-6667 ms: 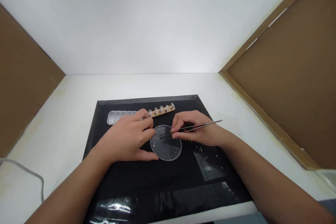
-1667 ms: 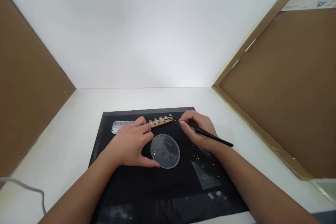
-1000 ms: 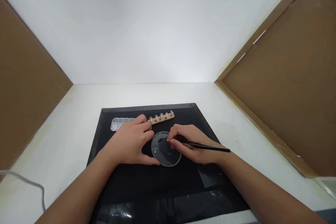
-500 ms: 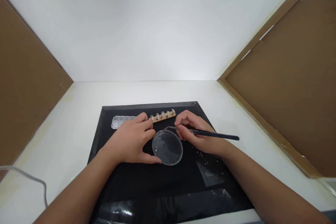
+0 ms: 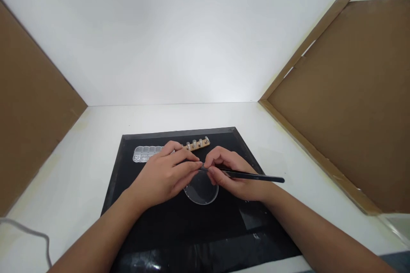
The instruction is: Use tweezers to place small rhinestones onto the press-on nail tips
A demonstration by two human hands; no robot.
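My right hand (image 5: 230, 175) pinches a pair of slim tweezers (image 5: 253, 175), whose tips point left and meet the fingertips of my left hand (image 5: 166, 175). Both hands hover over a round clear dish (image 5: 201, 192) on a black mat (image 5: 179, 222). My left fingers are drawn together at the tweezer tips; whether they hold anything is too small to tell. Behind the hands lies a wooden strip with several small clear pieces (image 5: 197, 144) standing on it.
A clear compartment box (image 5: 144, 153) lies on the mat at the back left. Brown board walls stand at the left (image 5: 28, 111) and right (image 5: 352, 94). A grey cable (image 5: 28, 234) runs along the white table at the lower left.
My left hand left the dish's rim and moved right, over the dish, to the tweezer tips. My right hand drew the tweezers back from the wooden strip to above the dish.
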